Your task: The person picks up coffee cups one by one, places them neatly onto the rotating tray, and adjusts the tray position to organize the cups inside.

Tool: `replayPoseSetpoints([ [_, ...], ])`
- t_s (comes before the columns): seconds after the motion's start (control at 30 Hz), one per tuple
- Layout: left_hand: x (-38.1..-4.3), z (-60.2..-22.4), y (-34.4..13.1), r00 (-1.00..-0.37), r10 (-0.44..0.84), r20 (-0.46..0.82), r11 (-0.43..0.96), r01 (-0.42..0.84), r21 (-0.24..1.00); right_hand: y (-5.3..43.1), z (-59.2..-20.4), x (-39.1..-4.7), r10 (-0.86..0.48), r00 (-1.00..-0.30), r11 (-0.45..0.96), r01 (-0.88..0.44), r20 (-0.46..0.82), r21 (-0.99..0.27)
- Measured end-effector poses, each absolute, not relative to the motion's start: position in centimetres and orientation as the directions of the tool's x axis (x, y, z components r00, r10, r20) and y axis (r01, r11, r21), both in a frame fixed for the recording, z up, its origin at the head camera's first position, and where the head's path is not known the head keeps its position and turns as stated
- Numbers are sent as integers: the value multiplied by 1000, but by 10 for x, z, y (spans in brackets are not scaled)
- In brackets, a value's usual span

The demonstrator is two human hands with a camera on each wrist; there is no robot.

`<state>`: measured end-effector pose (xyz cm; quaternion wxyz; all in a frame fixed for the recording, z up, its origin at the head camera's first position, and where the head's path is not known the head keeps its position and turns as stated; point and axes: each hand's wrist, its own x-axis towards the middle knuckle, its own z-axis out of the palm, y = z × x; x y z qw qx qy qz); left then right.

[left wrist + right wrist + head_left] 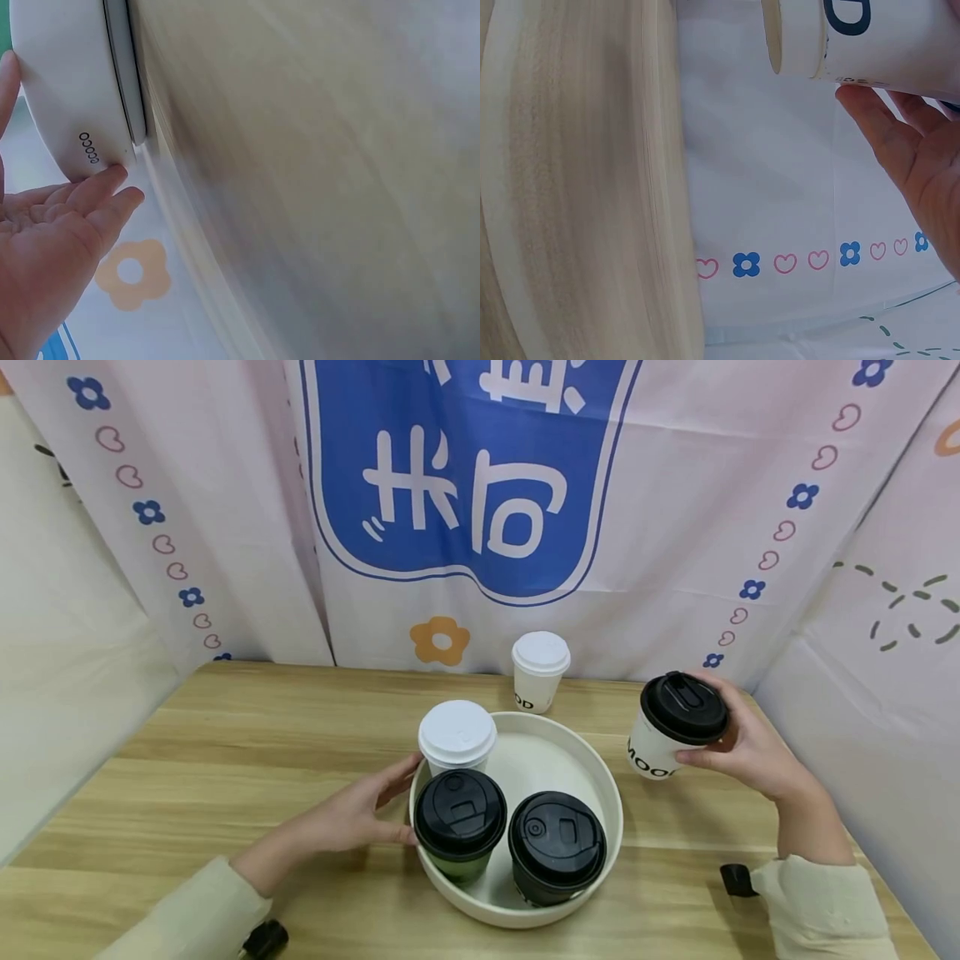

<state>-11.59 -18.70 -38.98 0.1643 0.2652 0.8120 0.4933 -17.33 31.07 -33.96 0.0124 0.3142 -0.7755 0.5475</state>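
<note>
My right hand (750,752) grips a white paper cup (651,747) with a black lid (684,707), thumb on the near side. In the right wrist view the cup's base (774,37) hangs clear of the wooden table. My left hand (367,810) touches the left wall of a round cream tray (611,802) with extended fingers; in the left wrist view its fingertips (112,174) lie against the tray's side. Inside the tray are a white-lidded cup (457,733), a green cup with a black lid (461,817) and a dark cup with a black lid (557,839).
Behind the tray, a small white cup with a white lid (540,672) stands near the table's back edge. A printed curtain (675,568) hangs behind the wooden table (225,760), and pale cloth sides (67,635) flank it.
</note>
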Motion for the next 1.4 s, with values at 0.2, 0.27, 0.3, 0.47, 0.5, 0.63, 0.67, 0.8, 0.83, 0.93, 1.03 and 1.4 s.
replayPoseSetpoints([
  [0.2,-124,-388,-189,-796,604,-34,383,253,888,310,-341,-172,-474,-811,209,-481,342,-851],
  [0.27,-127,-387,-190,-788,613,-46,379,243,893,309,-341,-172,-474,-813,205,-476,338,-856],
  [0.3,-128,-387,-191,-784,619,-51,377,239,895,308,-342,-172,-476,-813,201,-472,336,-858],
  [0.47,-135,-387,-193,-757,650,-66,371,240,897,304,-342,-173,-492,-806,188,-467,329,-864],
  [0.5,-136,-387,-193,-752,655,-68,371,242,897,303,-342,-172,-496,-805,189,-465,325,-865],
  [0.63,-141,-388,-195,-738,670,-79,382,252,889,301,-342,-172,-508,-803,202,-464,313,-862],
  [0.67,-142,-388,-196,-734,675,-77,382,258,887,300,-342,-172,-510,-802,206,-464,310,-862],
  [0.8,-145,-387,-198,-721,688,-76,378,268,886,298,-343,-173,-514,-803,209,-459,302,-863],
  [0.83,-145,-386,-199,-720,690,-78,379,267,886,298,-343,-173,-514,-803,209,-458,301,-864],
  [0.93,-141,-386,-201,-726,683,-78,386,268,883,297,-343,-172,-513,-804,211,-458,301,-863],
  [1.03,-129,-383,-203,-755,651,-84,426,272,863,296,-342,-172,-517,-800,205,-460,304,-864],
  [1.4,-54,-371,-180,-924,382,-11,656,263,708,292,-339,-169,-549,-777,173,-465,307,-868],
])
